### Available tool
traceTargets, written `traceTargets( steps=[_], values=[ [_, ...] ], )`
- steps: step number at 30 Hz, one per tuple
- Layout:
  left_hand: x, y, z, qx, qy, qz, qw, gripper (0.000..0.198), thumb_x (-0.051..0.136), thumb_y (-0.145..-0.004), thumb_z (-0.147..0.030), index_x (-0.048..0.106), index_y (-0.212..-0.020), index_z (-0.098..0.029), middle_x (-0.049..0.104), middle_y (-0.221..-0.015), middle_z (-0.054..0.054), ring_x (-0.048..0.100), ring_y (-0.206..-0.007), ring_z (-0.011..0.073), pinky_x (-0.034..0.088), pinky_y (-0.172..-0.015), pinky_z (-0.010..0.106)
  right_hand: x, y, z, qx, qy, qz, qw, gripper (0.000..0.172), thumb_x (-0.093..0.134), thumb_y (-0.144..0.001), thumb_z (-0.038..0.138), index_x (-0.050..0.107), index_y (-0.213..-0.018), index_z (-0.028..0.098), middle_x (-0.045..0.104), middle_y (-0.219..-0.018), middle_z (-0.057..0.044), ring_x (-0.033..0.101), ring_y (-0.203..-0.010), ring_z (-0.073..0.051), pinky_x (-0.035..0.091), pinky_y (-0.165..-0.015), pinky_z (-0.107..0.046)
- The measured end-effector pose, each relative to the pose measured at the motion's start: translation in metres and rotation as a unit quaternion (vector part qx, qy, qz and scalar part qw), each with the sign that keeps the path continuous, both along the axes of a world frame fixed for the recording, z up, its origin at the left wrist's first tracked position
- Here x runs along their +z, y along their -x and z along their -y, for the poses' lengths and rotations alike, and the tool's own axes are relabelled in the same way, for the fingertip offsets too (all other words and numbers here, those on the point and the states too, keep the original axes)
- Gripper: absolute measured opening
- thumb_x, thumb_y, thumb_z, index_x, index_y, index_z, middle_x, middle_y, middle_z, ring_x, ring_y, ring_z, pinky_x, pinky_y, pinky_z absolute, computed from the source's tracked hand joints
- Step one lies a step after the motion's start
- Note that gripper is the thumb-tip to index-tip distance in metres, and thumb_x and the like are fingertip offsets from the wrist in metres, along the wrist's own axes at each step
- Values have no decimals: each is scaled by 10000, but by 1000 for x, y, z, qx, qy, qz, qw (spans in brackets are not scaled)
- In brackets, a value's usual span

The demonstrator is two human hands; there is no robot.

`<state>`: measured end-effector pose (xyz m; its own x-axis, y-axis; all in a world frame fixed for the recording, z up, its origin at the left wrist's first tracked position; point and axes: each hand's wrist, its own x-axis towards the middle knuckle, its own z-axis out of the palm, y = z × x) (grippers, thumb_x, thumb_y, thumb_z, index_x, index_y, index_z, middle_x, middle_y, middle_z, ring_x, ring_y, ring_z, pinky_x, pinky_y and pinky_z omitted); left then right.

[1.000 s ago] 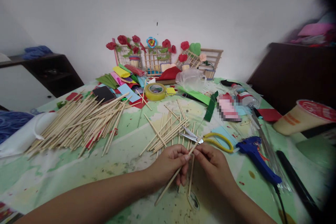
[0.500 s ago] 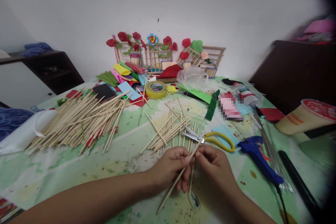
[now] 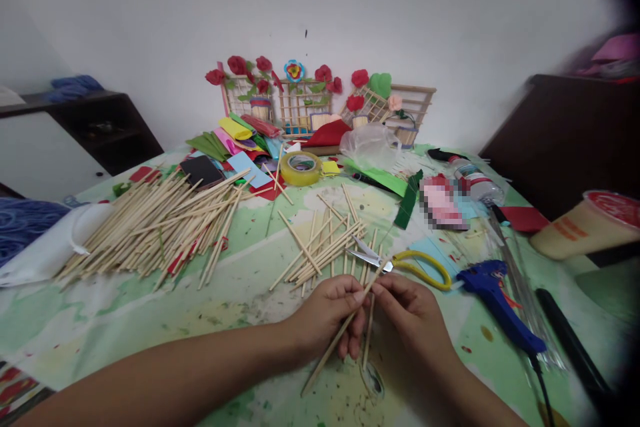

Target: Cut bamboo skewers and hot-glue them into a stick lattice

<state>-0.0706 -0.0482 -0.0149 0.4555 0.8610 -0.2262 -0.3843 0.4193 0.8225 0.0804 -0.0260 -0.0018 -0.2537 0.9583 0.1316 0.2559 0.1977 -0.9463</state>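
My left hand (image 3: 327,313) is closed around a thin wooden stick (image 3: 324,363), which slants from lower left to upper right. Thumb and fingers of my right hand (image 3: 413,313) are pinched against the same stick near its upper part. A second wooden stick (image 3: 369,337) shows below and between the hands; whether it is held or lies on the table I cannot tell. Just beyond my fingers are open scissors (image 3: 423,265) with yellow handles. Several loose sticks (image 3: 327,250) lie crossed over one another behind my left hand.
A big pile of sticks (image 3: 140,230) covers the left side. On the right lie a blue glue gun (image 3: 500,303), a black rod (image 3: 573,340) and a tilted cup (image 3: 585,227). Farther back are a tape roll (image 3: 300,177), coloured paper (image 3: 235,130) and stick lattices (image 3: 305,103) with paper flowers.
The view has shifted slightly, so most things sit a little farther right. Both hands keep their grip on the stick, with hardly any movement.
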Motion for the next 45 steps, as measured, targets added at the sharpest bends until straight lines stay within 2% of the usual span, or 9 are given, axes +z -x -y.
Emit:
traceTargets(
  steps=[5, 10, 17, 23, 29, 32, 35, 39, 45],
  values=[
    [-2, 0, 0, 0, -7, -8, 1000, 211, 540, -804, -355, 451, -762, -168, 524, -462, -49, 493, -313, 80, 311, -259, 117, 0, 1, 1, -9, -9, 32, 999, 266, 517, -771, 345, 599, -606, 154, 578, -588, -36, 524, -571, -163, 413, -543, -282],
    [-3, 1, 0, -19, -23, -23, 999, 224, 547, -799, -366, 447, -757, -170, 535, -474, -48, 509, -320, 87, 347, -267, 130, -1, 2, 4, -40, -90, 101, 990, 215, 491, -730, 235, 542, -532, 168, 503, -534, -7, 475, -528, -138, 364, -502, -255],
    [-2, -1, 1, -18, -11, -53, 998, 213, 558, -780, -350, 450, -744, -170, 528, -472, -54, 504, -323, 78, 329, -264, 119, -2, 3, 6, -62, -137, 134, 979, 200, 486, -689, 155, 512, -491, 174, 455, -515, 8, 443, -520, -126, 334, -492, -245],
    [3, -2, -3, 3, -16, -56, 998, 223, 553, -770, -363, 458, -738, -164, 502, -457, -63, 462, -304, 62, 284, -253, 118, 1, 3, 2, -68, -265, 227, 935, 272, 493, -726, 134, 424, -467, 183, 407, -508, 14, 402, -567, -133, 320, -579, -277],
    [11, 2, -8, 16, -18, -58, 998, 253, 568, -757, -391, 456, -741, -165, 496, -468, -68, 440, -301, 50, 255, -263, 120, 10, -1, -9, -93, -364, 283, 883, 257, 513, -715, 119, 469, -469, 178, 444, -512, 2, 414, -590, -145, 315, -607, -289],
    [21, 12, -15, 66, -22, -53, 996, 233, 563, -763, -376, 475, -757, -160, 484, -468, -67, 423, -304, 46, 220, -271, 123, 19, -25, -22, -167, -389, 313, 850, 219, 533, -729, 144, 525, -513, 176, 506, -540, -15, 452, -600, -157, 345, -637, -304],
    [33, 29, -29, 157, -27, -35, 987, 202, 555, -772, -344, 502, -813, -154, 469, -480, -70, 399, -316, 38, 190, -283, 123, 25, -50, -34, -237, -399, 338, 819, 138, 539, -755, 183, 596, -631, 168, 577, -612, -36, 507, -645, -178, 376, -675, -319],
    [40, 57, -54, 240, -33, 0, 970, 304, 571, -761, -275, 505, -1033, -157, 462, -513, -75, 385, -344, 33, 183, -302, 118, 22, -55, -40, -197, -379, 364, 828, 138, 510, -787, 206, 635, -759, 153, 631, -727, -65, 546, -713, -197, 397, -713, -332],
    [22, 80, -74, 206, 23, 69, 976, 181, 566, -741, -176, 509, -908, -138, 484, -578, -51, 374, -368, 19, 178, -301, 107, 12, -53, -41, -112, -322, 388, 856, 161, 507, -809, 256, 637, -776, 167, 631, -744, -60, 554, -724, -204, 395, -714, -342]
  ],
)
